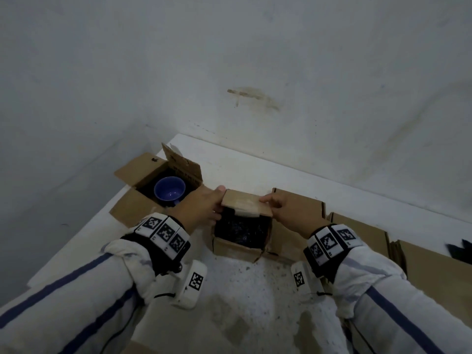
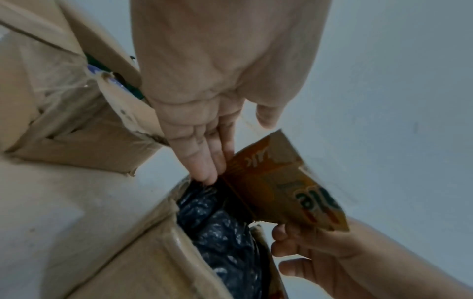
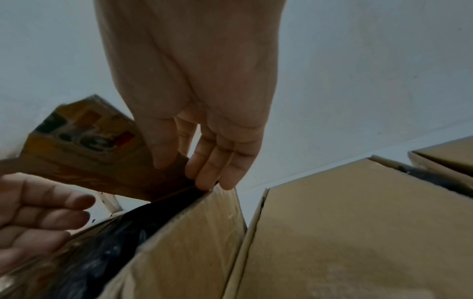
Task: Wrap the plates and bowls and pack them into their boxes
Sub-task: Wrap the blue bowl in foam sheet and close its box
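While both my hands pinch the box flap shut over one wrapped piece, the bowl sits unwrapped.

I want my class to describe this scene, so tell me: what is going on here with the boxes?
A person is closing a small cardboard box on a white table. Both the left hand and the right hand hold its far flap, folding it over something wrapped in dark plastic inside. To the left, a second open box holds an unwrapped blue bowl. Flat cardboard boxes lie on the right.
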Demonstrator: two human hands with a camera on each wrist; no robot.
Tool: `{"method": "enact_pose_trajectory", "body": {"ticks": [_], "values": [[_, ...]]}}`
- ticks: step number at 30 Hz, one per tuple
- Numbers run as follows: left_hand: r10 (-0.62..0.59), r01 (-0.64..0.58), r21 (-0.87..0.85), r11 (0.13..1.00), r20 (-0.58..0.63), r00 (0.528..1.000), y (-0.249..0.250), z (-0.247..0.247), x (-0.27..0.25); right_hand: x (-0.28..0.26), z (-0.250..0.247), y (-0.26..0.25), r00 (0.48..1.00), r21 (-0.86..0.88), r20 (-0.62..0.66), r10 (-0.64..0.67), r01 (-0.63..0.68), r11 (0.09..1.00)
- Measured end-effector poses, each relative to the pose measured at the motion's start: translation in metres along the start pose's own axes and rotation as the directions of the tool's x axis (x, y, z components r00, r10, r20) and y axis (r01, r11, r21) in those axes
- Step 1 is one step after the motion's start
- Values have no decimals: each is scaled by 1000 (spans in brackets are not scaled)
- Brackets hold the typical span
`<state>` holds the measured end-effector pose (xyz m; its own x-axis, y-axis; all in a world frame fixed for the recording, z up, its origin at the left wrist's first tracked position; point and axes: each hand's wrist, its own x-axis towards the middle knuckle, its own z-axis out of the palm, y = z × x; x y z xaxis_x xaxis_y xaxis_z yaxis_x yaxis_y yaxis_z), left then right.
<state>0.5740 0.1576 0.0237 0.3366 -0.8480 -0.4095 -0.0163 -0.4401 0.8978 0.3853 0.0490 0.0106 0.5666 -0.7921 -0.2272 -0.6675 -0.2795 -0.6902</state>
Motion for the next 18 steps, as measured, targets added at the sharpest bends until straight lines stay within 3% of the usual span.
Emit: {"method": "enact_pose_trajectory", "body": {"ticks": [2, 7, 14, 18], "values": [[-9, 7, 73, 997, 30, 1000, -4, 4, -5, -7, 3, -2, 999, 30, 27, 23, -24, 999], [-64, 76, 187, 979, -73, 995, -20, 15, -13, -17, 12, -1, 989, 147, 1, 146, -144, 979], [-101, 127, 123, 984, -195, 976, -37, 25, -19, -32, 29, 8, 976, 84, -18, 216, -214, 973], [-31, 94, 290, 952, -213, 976, -41, 26, -20, -37, 33, 6, 977, 55, -3, 213, -212, 976]]}}
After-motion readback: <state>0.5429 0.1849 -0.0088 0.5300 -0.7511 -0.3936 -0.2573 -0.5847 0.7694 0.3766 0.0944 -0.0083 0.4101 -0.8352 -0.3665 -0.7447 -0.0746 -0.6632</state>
